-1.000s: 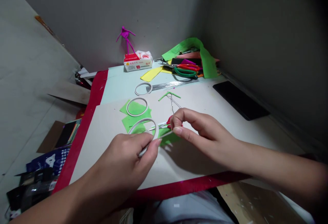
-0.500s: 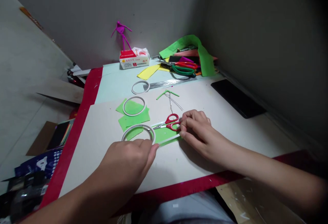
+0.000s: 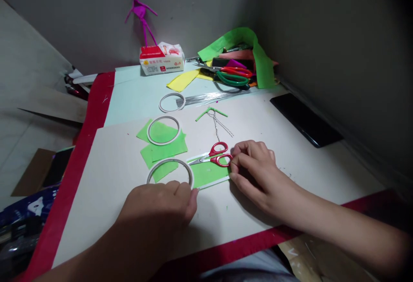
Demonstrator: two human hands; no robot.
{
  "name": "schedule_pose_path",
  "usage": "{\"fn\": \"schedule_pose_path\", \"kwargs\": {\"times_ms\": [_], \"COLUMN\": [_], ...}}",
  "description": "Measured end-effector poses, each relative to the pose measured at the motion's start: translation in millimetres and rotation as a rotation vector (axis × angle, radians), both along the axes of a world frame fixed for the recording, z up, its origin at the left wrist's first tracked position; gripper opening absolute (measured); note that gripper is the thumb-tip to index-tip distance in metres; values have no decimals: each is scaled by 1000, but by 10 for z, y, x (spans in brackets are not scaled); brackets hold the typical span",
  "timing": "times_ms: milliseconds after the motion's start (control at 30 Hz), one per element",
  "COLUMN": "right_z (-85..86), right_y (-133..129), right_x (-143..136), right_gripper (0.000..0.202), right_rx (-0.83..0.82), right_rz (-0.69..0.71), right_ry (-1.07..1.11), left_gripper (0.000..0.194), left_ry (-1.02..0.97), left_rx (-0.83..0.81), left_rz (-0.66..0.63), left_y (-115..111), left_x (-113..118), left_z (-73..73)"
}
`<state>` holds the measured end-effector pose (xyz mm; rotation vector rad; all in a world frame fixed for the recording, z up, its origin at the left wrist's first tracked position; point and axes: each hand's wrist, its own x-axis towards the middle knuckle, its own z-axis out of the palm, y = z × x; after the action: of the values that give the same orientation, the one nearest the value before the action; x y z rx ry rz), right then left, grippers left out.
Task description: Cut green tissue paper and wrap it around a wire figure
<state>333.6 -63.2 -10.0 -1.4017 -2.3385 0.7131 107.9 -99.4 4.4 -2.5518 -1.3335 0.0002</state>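
My left hand (image 3: pixel 161 204) is closed on a roll of white tape (image 3: pixel 190 171), held at the left end of a green paper strip (image 3: pixel 209 172). From the roll a narrow white tape strip (image 3: pixel 213 183) runs along the paper's near edge to my right hand (image 3: pixel 250 170). My right fingers are pinched together at the strip's right end. Red-handled scissors (image 3: pixel 215 158) lie on the green paper, their handles close to my right fingertips. Beyond them rests a twisted wire figure (image 3: pixel 215 123) with green-wrapped arms.
Left lie green paper pieces (image 3: pixel 169 148) under a second tape roll (image 3: pixel 163 118); a third roll (image 3: pixel 172 96) touches thin wires (image 3: pixel 209 97). Behind stand a small box (image 3: pixel 163 63) and a purple figure (image 3: pixel 140 13). A phone (image 3: pixel 305 118) and a pile with green-handled scissors (image 3: pixel 232 78) lie right.
The camera view has shifted, so the whole scene sits a little differently. Both hands keep their hold, and the tape still stretches along the green paper's near edge.
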Motion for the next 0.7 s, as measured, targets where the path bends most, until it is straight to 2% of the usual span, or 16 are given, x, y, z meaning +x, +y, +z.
{"fn": "schedule_pose_path", "kwargs": {"times_ms": [167, 400, 700], "right_z": [-30, -55, -87], "right_y": [-13, -28, -29], "right_x": [-4, 1, -8], "right_gripper": [5, 4, 5], "right_rx": [25, 51, 82], "right_rz": [-5, -10, -11], "right_ry": [-26, -28, -18], "left_gripper": [28, 24, 22], "left_ry": [33, 38, 44], "left_rx": [-65, -60, -189], "left_rz": [-2, -42, 27], "left_y": [4, 14, 69], "left_x": [-3, -11, 11], "left_z": [-7, -44, -48]}}
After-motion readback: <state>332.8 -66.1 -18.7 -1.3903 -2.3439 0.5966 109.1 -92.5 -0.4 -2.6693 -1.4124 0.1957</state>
